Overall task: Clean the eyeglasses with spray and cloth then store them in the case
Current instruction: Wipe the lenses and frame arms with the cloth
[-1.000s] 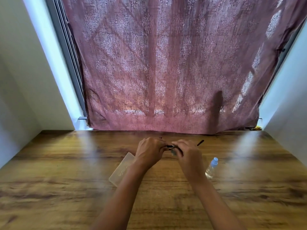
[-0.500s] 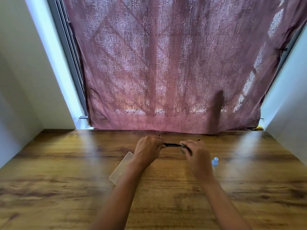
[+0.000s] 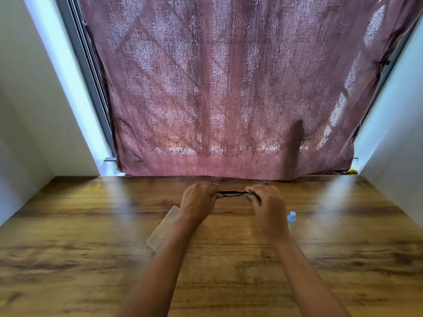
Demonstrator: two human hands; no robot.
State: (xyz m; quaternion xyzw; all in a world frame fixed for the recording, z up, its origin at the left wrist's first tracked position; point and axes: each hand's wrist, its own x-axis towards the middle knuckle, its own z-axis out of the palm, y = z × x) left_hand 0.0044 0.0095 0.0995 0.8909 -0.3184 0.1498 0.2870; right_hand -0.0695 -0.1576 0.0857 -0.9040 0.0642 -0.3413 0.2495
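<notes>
wood-grain table (image 3: 91, 225) set in a window alcove, both hands holding eyeglasses (image 3: 232, 193) just above its far side.

pale walls close in on the left and right, and a mauve patterned curtain (image 3: 229, 88) hangs down to the table's back edge, lit from behind, with a grey window frame (image 3: 91, 76) showing along its left side. the left hand (image 3: 199, 200) is curled round one end of the dark eyeglasses; the right hand (image 3: 267, 204) pinches the other end, with a small greyish bit of cloth (image 3: 248, 198) at its fingertips, too blurred to tell more. a translucent case (image 3: 163, 227) lies flat on the table beside the left wrist. a small spray bottle (image 3: 291, 217) with a blue cap stands just right of the right wrist, partly hidden by it.
</notes>
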